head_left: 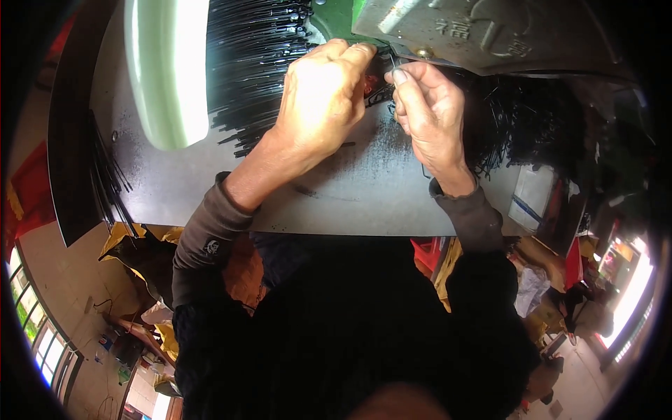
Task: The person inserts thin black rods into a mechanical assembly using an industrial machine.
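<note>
My left hand [323, 94] is closed at the machine's edge, its fingertips curled down out of sight, so what they grip is hidden. Just right of it, my right hand [432, 105] pinches a thin dark rod [393, 61] between thumb and forefinger. Both hands are close together under the lip of a grey metal cover [483, 35]. Left of my left hand lies a thick bundle of thin black rods [255, 63], side by side. To the right of my right hand is a tangled heap of black wire-like pieces [518, 115].
A grey metal tabletop [301, 203] spreads in front of me. A bright tube lamp [168, 77] hangs over its left part. Several loose black rods [105, 171] lie by the left rim. A pale box [532, 196] stands at the right. Green machine parts [332, 17] show behind my hands.
</note>
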Available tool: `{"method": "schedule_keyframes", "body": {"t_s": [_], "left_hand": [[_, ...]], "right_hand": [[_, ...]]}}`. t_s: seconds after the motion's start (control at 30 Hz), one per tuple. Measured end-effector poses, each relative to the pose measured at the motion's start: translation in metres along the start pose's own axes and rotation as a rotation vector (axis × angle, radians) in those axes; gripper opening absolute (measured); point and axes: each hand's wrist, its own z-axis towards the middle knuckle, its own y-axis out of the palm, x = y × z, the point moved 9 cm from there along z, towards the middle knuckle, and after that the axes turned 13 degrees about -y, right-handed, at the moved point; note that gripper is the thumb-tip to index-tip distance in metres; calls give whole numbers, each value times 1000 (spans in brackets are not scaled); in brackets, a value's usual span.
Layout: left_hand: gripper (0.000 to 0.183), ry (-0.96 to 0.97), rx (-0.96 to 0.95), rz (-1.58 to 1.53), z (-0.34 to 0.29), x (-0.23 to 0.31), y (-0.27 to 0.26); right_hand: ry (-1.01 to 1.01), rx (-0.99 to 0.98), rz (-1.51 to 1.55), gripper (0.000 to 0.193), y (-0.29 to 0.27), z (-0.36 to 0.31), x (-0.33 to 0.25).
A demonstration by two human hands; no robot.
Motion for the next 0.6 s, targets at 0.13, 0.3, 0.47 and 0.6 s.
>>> {"method": "schedule_keyframes", "body": {"t_s": [0.13,0.3,0.47,0.6], "left_hand": [[27,8,4,19,2,2,0],[27,19,14,10,1,1,2],[28,6,-13,44,1,3,-1],[27,3,-13,55,1,1,1]], "right_hand": [[-19,6,-15,7,0,0,-1],[-2,14,16,7,-1,0,3],[-17,6,-17,7,-1,1,1],[-32,24,-36,5,-1,1,0]]}}
